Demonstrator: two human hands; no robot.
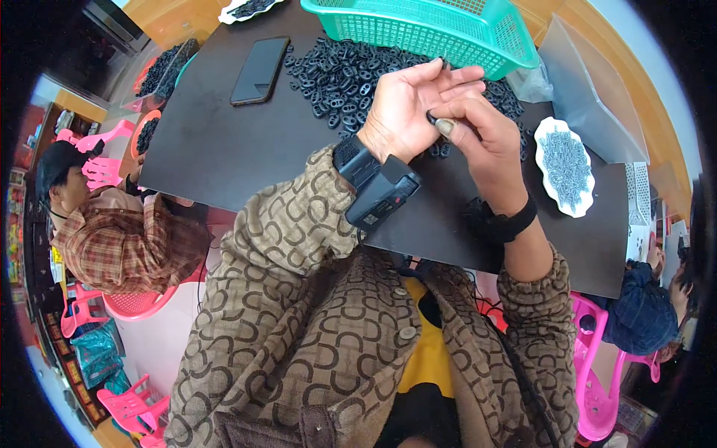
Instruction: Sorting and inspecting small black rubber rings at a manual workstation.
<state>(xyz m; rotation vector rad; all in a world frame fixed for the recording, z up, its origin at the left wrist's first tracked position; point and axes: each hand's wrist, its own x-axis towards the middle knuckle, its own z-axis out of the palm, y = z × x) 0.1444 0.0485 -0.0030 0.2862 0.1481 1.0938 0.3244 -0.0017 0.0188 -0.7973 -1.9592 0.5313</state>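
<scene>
My left hand (pixel 414 108) is turned palm up over the dark table, its fingers stretched out. A dark bit shows at its thumb tip; whether it is held there I cannot make out. Just above that palm, my right hand (pixel 482 134) pinches a small black piece (pixel 432 117) between thumb and index finger. Its shape is mostly hidden by the fingers. Behind and beneath both hands spreads a heap of small black oval pieces with two holes (pixel 340 82). To the right of my right hand, a white scalloped plate (pixel 576 212) holds many small silvery metal pieces (pixel 565 166).
A green plastic basket (pixel 418 30) stands behind the heap. A phone (pixel 260 71) lies on the table (pixel 216 142) at left. A clear plastic bin (pixel 590 89) is at back right. Other people sit at left (pixel 127 239) and right (pixel 642 306), near pink chairs (pixel 594 373).
</scene>
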